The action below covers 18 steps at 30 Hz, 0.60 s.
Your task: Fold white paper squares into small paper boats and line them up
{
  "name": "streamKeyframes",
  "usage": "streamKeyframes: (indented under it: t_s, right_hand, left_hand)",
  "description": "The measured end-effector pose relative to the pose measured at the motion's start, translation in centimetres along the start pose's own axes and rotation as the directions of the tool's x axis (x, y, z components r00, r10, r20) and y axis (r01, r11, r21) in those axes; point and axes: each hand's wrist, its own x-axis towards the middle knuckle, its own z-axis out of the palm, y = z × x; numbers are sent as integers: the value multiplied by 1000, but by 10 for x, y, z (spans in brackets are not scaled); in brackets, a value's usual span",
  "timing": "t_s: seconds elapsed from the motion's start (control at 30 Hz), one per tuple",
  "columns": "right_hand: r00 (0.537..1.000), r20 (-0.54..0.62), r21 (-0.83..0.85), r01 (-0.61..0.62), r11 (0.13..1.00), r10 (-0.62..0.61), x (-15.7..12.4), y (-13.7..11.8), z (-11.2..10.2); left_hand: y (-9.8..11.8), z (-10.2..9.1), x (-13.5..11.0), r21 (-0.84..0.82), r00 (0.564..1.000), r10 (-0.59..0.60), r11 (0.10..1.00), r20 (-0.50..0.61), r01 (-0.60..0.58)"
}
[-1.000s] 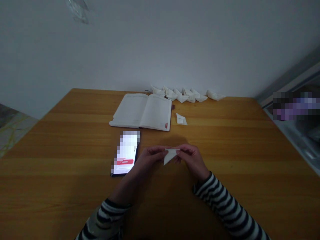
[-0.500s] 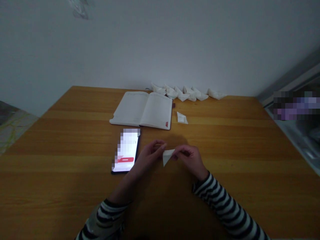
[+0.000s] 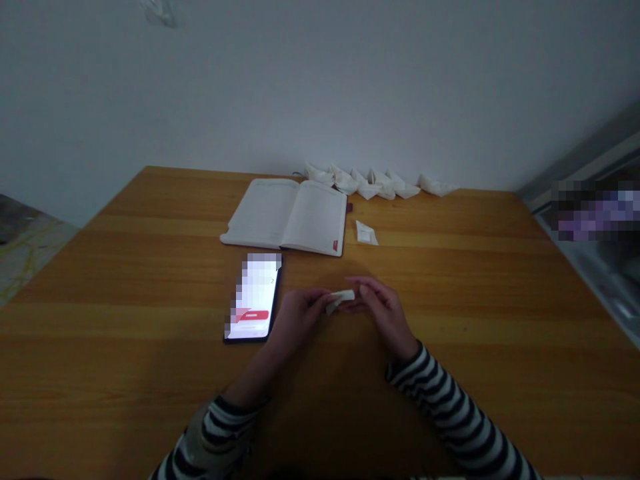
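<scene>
Just right of the phone (image 3: 254,307), the left hand (image 3: 295,319) is closed in a pinch on a folded paper (image 3: 341,298), whose far end is gripped by the right hand (image 3: 383,312). A crease seems to be being pressed. Even, aligned pinching is called for next.

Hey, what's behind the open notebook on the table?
A row of folded white papers lies behind the notebook, at the far edge of the table against the wall. The tabletop under the notebook is covered.
</scene>
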Motion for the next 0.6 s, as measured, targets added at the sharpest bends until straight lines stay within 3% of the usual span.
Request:
streamKeyframes:
  t_s: [0.1, 0.27, 0.6]
  right_hand:
    - [999, -19, -8, -49, 999, 49, 1, -2, -1]
    - [996, -89, -88, -21, 996, 13, 4, 5, -4]
    - [988, -146, -100, 43, 994, -57, 4, 3, 2]
  left_hand:
    - [2, 3, -3, 63, 998, 59, 996, -7, -59]
    - [3, 5, -5, 106, 995, 100, 989, 9, -101]
    - [5, 14, -3, -163, 998, -64, 985, -2, 63]
